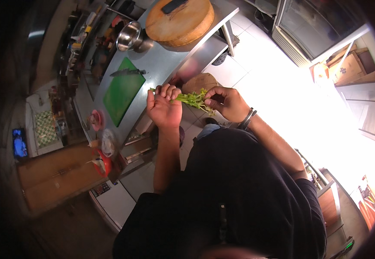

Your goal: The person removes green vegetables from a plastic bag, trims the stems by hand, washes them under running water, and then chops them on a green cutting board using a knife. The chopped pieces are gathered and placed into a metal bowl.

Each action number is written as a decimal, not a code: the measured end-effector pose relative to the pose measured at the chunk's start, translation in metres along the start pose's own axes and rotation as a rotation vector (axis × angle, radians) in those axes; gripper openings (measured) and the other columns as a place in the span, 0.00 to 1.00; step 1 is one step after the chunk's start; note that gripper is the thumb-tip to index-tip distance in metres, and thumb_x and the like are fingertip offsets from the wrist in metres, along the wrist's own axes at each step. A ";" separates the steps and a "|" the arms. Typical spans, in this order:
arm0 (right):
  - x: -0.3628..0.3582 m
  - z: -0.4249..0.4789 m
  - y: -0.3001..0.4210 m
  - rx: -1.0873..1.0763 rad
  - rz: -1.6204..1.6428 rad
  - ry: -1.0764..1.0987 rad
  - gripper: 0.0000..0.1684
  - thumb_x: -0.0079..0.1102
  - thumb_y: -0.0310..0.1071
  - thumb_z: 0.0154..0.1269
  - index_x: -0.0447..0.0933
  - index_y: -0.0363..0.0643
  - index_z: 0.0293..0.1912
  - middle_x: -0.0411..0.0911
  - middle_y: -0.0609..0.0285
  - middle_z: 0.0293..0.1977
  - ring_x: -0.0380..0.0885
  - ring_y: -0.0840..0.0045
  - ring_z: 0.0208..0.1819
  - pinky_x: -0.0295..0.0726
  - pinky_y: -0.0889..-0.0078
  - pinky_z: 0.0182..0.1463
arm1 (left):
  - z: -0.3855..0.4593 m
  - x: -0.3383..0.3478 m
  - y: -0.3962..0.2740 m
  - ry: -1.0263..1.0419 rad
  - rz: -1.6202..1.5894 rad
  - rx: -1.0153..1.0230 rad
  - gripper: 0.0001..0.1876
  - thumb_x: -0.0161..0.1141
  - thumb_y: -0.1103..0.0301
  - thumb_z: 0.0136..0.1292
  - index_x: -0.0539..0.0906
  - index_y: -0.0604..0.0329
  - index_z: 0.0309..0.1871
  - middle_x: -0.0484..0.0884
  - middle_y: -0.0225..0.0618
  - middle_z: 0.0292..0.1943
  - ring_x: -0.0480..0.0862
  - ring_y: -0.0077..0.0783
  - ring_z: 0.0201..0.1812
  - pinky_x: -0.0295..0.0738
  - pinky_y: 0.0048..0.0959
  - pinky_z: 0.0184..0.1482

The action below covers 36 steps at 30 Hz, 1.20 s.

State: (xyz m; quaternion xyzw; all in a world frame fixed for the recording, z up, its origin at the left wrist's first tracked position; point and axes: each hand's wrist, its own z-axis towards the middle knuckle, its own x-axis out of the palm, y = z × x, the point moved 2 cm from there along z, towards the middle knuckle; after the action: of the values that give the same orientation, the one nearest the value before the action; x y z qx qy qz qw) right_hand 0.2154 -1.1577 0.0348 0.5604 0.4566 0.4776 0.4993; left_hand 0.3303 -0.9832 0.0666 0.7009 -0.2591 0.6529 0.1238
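A bunch of leafy green herbs (192, 99) with thin stems lies across my left hand (165, 108). The palm faces up and the fingers curl over the stems, and a few sprigs poke out on the far side near the index finger. At the other end of the bunch, my right hand (229, 103) pinches the loose leafy tips between thumb and fingers. A dark band circles that wrist. To the left, on the steel table (161, 63), rests a green cutting board (124, 94) with a dark-bladed knife (127, 72) lying across it.
A thick round wooden chopping block (181, 24) and a steel bowl (129, 35) stand on the table's far part. Below my hands is a wooden stump (200, 84). A clear plastic bag (108, 142) and a red-handled item (102, 163) sit at the near left. Glare washes out the tiled floor.
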 end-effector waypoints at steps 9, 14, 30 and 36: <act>-0.033 -0.001 -0.027 0.214 0.425 -0.089 0.08 0.62 0.29 0.65 0.81 0.35 0.42 0.81 0.64 0.29 0.78 0.85 0.27 0.78 0.82 0.31 | 0.017 0.020 0.039 0.019 0.239 0.013 0.11 0.52 0.62 0.72 0.70 0.57 0.34 0.67 0.34 0.29 0.65 0.31 0.33 0.59 0.32 0.42; -0.035 0.001 -0.033 0.274 0.673 -0.082 0.09 0.62 0.28 0.65 0.80 0.33 0.42 0.82 0.63 0.30 0.78 0.85 0.26 0.80 0.82 0.31 | 0.017 0.025 0.042 0.029 0.277 0.018 0.10 0.51 0.62 0.72 0.70 0.56 0.35 0.67 0.33 0.30 0.65 0.31 0.33 0.59 0.33 0.43; -0.019 0.012 -0.014 0.259 0.310 0.023 0.08 0.57 0.29 0.64 0.79 0.32 0.36 0.82 0.60 0.26 0.77 0.84 0.21 0.78 0.82 0.26 | 0.004 0.039 0.040 0.073 0.409 0.068 0.11 0.49 0.60 0.74 0.72 0.52 0.34 0.67 0.28 0.28 0.64 0.26 0.30 0.59 0.29 0.38; -0.005 0.011 -0.004 0.398 0.156 0.033 0.11 0.56 0.31 0.65 0.78 0.31 0.33 0.81 0.59 0.24 0.80 0.80 0.21 0.80 0.79 0.24 | -0.007 0.045 0.050 0.177 0.540 0.161 0.13 0.46 0.57 0.77 0.71 0.50 0.34 0.63 0.25 0.24 0.60 0.22 0.27 0.57 0.27 0.34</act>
State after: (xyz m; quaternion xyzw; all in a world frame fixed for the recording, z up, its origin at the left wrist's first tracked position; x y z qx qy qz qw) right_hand 0.2254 -1.1637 0.0300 0.6737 0.5052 0.4243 0.3330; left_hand 0.2991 -1.0302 0.1035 0.5546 -0.3718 0.7392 -0.0885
